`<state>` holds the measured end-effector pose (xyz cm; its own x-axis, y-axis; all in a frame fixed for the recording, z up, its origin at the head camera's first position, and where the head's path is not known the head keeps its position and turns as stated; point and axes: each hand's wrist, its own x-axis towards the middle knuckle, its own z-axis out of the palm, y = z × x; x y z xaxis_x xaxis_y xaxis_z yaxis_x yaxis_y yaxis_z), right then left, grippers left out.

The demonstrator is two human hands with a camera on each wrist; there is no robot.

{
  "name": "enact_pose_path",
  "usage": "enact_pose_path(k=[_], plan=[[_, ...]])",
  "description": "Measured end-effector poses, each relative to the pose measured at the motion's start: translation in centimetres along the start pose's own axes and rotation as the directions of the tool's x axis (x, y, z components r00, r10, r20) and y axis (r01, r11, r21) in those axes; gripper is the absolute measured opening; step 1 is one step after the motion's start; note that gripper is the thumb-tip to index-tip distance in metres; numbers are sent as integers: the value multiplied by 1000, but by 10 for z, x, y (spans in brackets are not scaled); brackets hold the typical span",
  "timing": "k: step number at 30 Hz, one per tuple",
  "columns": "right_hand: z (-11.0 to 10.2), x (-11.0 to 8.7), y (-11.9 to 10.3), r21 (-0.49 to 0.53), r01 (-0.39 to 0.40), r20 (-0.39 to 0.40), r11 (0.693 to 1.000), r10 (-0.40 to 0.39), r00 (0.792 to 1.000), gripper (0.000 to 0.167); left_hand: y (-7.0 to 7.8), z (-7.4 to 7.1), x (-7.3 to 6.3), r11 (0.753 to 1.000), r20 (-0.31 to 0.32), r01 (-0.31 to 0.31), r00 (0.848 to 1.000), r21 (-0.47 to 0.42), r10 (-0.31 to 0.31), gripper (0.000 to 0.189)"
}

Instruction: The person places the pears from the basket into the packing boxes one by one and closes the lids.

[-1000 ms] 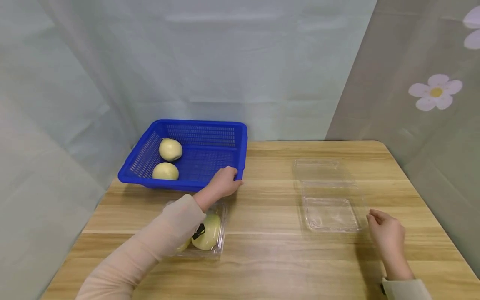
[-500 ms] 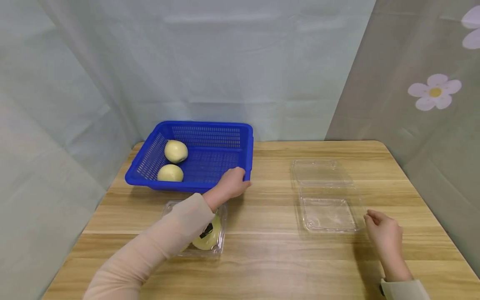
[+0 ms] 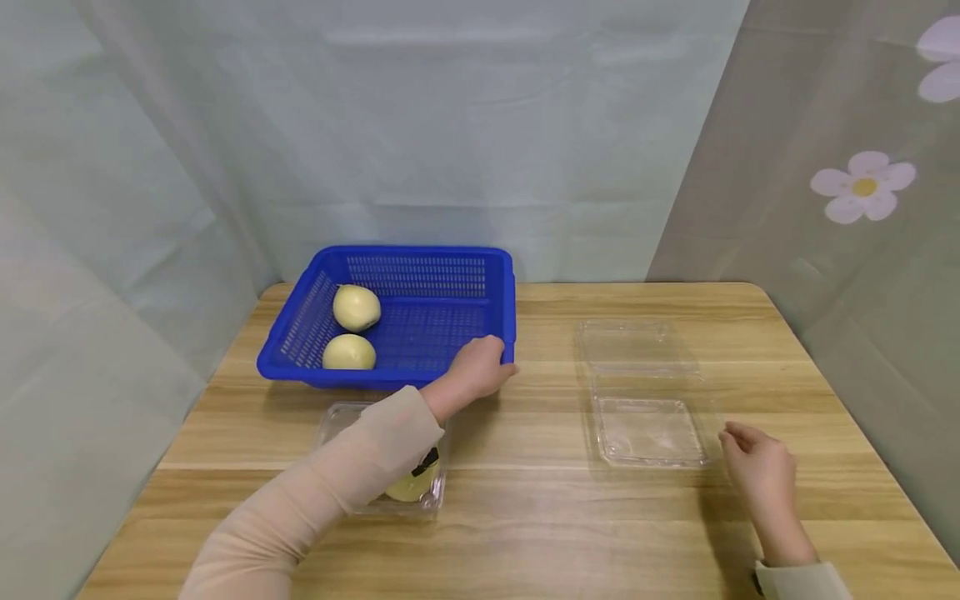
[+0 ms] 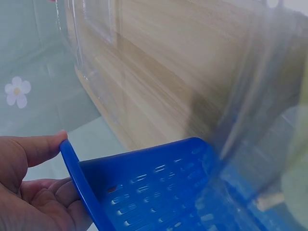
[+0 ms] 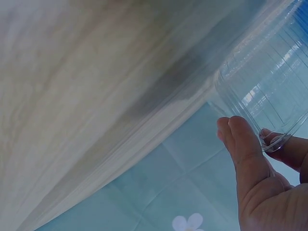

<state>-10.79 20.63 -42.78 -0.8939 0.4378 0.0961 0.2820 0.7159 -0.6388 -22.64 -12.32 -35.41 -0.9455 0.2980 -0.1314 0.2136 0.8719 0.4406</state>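
"Fingers of our left hand [image 3: 478, 370]: what do they hold?"

"They pinch the blue basket [image 3: 420, 251] by its rim at the near right corner, thumb at the lip, the others curled beneath."

"Which way does it lie from them?"

"Leftward and towards the far edge of the tabletop [image 3: 540, 533]. Its long axis runs left to right, nearly parallel to that edge, on the far left corner's side. We judge that off-centre hold the key relation, since the two pale fruits [image 3: 357, 308] sit at the basket's left end, well apart from our grip."

"And our right hand [image 3: 761, 471]?"

"Towards the tabletop's right edge, well apart from the basket. Its fingertips close narrowly on the right rim of the transparent container [image 3: 648, 432]."

"Which way does that point?"

"Its lid lies folded back towards the far edge, its base nearer us, so the opened length runs near to far, leaning slightly left. From our right fingers, it lies leftward."

"So our left hand is nearer the basket?"

"Yes, touching it; our right touches only the container."
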Motion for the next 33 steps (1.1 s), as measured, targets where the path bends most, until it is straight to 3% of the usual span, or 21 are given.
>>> enact_pose_path(k=[15, 33], plan=[[10, -6, -12, -8, 18, 19, 1000, -18, 1000, 29, -2, 2, 1, 999, -9, -35, 999, 11, 35, 24], [16, -13, -20, 21, 34, 12, 999, -34, 999, 27, -5, -1, 1, 1000, 14, -22, 1000, -11, 23, 25]])
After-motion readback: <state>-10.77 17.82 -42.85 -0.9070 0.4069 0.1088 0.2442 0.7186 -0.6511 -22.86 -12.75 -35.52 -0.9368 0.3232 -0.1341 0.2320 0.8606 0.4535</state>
